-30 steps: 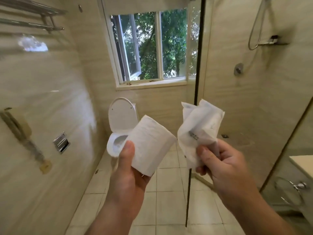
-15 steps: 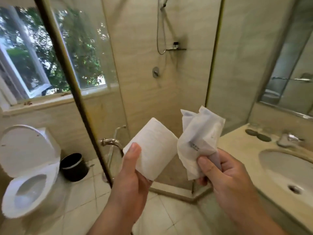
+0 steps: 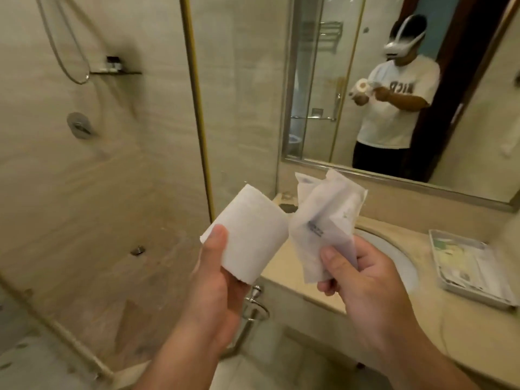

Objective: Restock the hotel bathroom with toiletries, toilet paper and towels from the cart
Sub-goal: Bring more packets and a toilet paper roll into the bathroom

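One toilet paper roll [image 3: 247,235] sits in my left hand [image 3: 216,285], its long axis tilting up and away from me, leaning slightly right, thumb pressed on its near side. Just beside it, my right hand [image 3: 363,285] pinches a bunch of white toiletry packets [image 3: 326,223] by their lower ends; I cannot count them. Both are raised in the air over the tabletop [image 3: 427,301], near one sink [image 3: 394,254] and one tray [image 3: 475,295].
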